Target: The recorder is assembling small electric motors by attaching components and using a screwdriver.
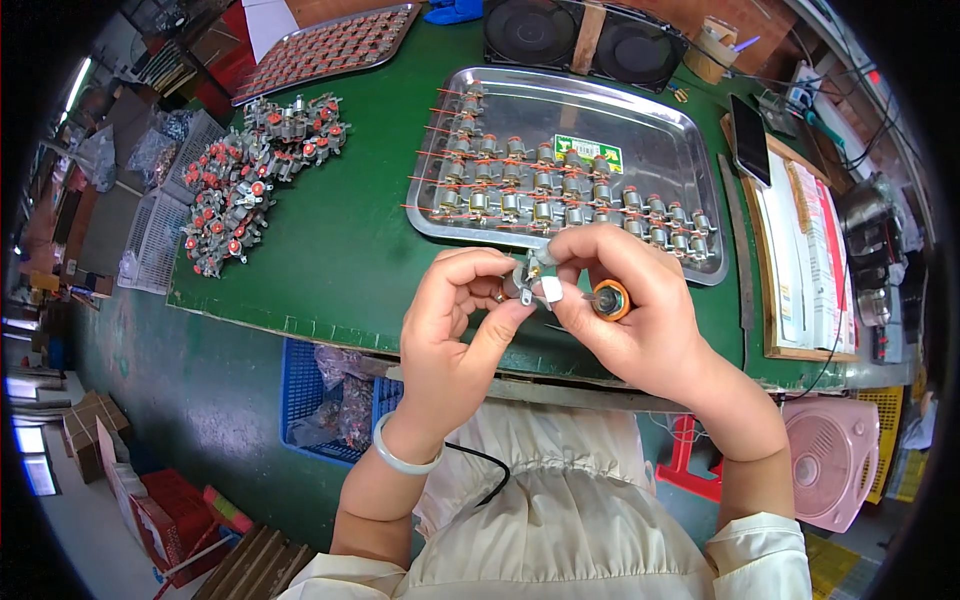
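Observation:
Just beyond the near edge of the green table, my left hand (450, 325) pinches a small metal motor (522, 284) with a grey bracket between thumb and fingers. My right hand (640, 310) is closed around an orange-and-black screwdriver handle (610, 300), tucked in its palm. Its thumb and index fingertips meet at the same motor, and a white wrap (551, 290) covers the thumb tip. Fingers hide part of the motor. Behind my hands, a metal tray (660, 105) carries rows of similar small motors (542, 182), several with thin red wires pointing left.
Motors with red caps lie in a heap (235, 195) on the left. A second filled tray (330, 45) sits at the far left. Black speakers (535, 32) stand behind; a phone (748, 138) and papers (785, 250) lie right. A blue crate (305, 400) is below the edge.

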Motion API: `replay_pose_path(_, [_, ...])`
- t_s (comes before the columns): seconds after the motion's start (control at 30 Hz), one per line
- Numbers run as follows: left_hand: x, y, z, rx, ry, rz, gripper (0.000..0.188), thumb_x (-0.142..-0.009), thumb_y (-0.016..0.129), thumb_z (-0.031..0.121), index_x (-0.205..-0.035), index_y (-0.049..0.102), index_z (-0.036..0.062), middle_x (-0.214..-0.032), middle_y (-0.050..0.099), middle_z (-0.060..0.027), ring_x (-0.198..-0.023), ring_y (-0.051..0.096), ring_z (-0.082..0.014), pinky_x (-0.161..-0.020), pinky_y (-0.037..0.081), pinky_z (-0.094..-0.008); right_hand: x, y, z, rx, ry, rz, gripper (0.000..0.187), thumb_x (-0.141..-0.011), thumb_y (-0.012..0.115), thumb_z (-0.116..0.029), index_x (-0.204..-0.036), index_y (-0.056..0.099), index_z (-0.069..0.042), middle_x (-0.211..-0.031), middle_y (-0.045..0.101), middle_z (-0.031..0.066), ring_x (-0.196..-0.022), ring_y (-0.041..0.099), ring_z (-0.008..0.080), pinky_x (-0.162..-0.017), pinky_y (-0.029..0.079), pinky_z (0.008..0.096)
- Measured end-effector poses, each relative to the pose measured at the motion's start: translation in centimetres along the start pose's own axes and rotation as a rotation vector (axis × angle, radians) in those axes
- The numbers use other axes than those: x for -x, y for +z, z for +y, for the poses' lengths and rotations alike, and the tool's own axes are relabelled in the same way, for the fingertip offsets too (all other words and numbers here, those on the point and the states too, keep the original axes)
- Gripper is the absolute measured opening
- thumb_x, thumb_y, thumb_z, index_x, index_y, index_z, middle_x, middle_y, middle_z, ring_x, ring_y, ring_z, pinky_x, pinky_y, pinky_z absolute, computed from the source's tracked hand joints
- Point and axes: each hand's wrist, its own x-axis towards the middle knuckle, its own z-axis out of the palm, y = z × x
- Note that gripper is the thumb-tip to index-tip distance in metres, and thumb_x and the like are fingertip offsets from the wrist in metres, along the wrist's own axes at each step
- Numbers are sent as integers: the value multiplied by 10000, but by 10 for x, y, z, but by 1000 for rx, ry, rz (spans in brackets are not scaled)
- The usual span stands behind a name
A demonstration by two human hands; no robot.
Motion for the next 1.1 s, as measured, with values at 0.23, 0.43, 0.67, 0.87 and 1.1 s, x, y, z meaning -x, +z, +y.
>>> replay_pose_path(0.23, [0,-14,5,304,-290,-154,278,-821,544,-23,-1083,450,-20,-995,537,-72,-874,537,-113,-758,451,-236,0,-5,3,12,-70,-48,250,-652,617,26,-878,516,-10,-735,529,96,-669,563,231,-589,447,329])
replay_pose_path(0.43, [0,-15,12,273,-440,-240,261,-871,498,54,-1119,457,-17,-968,554,-53,-842,523,-83,-715,431,-214,-2,-15,0,42,-97,-181,218,-671,606,14,-870,527,-29,-729,538,100,-664,555,265,-571,444,347])
replay_pose_path(0.67, [6,-7,8,100,-380,-223,216,-890,456,59,-1091,482,-16,-938,508,-22,-823,476,-73,-723,413,-216,3,-17,3,156,-43,-236,189,-690,585,6,-867,533,-36,-717,543,104,-663,559,278,-560,444,359])
replay_pose_path(0.87, [5,6,9,191,-252,-92,174,-859,496,34,-1027,504,-11,-886,485,-35,-793,480,-104,-724,417,-229,5,-18,6,-11,-38,-239,167,-690,574,-8,-846,518,-32,-744,544,113,-677,557,285,-577,439,372])
replay_pose_path(1.1, [4,6,-1,-289,37,-85,192,-785,567,-5,-971,521,-7,-855,500,-102,-735,519,-178,-659,448,-271,4,-17,1,301,-50,-248,162,-659,582,-41,-790,488,-20,-713,520,123,-631,550,311,-525,441,386])
